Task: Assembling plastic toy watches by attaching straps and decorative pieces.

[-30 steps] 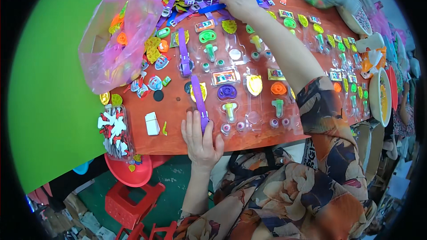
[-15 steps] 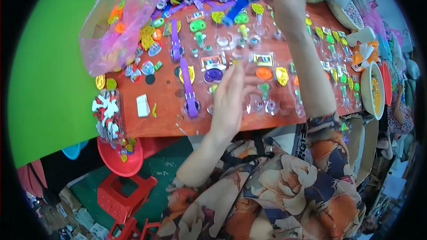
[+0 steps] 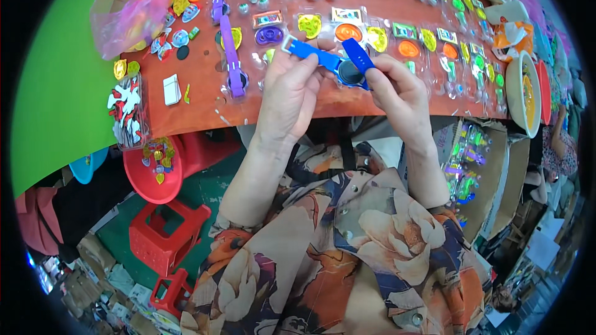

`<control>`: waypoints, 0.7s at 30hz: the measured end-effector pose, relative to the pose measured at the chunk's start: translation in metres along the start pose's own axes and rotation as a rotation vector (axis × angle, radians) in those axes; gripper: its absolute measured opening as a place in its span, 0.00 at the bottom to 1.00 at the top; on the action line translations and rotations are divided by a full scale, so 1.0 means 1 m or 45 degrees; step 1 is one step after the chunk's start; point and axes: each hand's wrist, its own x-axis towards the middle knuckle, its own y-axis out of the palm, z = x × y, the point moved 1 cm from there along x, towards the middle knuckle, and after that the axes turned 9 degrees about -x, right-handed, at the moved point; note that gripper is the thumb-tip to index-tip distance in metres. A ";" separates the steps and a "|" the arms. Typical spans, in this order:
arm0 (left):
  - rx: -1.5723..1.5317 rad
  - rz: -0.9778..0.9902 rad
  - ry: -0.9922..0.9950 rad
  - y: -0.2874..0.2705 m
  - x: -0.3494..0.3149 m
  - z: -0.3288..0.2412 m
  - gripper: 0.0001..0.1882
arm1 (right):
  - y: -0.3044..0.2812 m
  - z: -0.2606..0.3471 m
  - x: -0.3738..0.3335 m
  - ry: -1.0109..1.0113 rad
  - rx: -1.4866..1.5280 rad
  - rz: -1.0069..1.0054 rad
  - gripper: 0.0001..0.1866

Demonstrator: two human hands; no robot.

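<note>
A blue toy watch [image 3: 351, 72] with a dark round face is held between my two hands above the near edge of the table. My left hand [image 3: 290, 84] pinches the strap at its buckle end, thumb on top. The other strap end, darker blue, is bent up in the fingers of my right hand [image 3: 400, 87]. Beneath and beyond my hands stand clear plastic trays filled with small toys, among them an orange disc [image 3: 349, 33] and a yellow piece [image 3: 309, 25]. To the left, a purple toy watch [image 3: 231, 56] lies across one tray.
A pink plastic bag [image 3: 127, 15] and a clear box of white and red pieces [image 3: 128, 111] are at the left. Below them sits a red basin [image 3: 152, 174] near a red stool [image 3: 166, 236]. A white bowl [image 3: 515, 93] stands at the right edge, above an open carton [image 3: 490, 180].
My right hand has brought the blue watch down from the far pile toward me. My left hand, empty before, now grips its buckle end. The view has tilted lower.
</note>
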 end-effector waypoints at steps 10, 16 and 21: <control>1.378 -0.008 0.578 -0.006 -0.018 0.002 0.10 | 0.018 -0.005 0.003 0.245 0.159 0.199 0.13; 2.008 0.148 1.221 -0.014 -0.027 0.003 0.15 | 0.030 0.000 0.006 0.278 0.269 0.184 0.11; 1.896 0.020 1.115 -0.020 -0.028 0.005 0.13 | 0.034 -0.001 0.007 0.201 0.419 0.127 0.10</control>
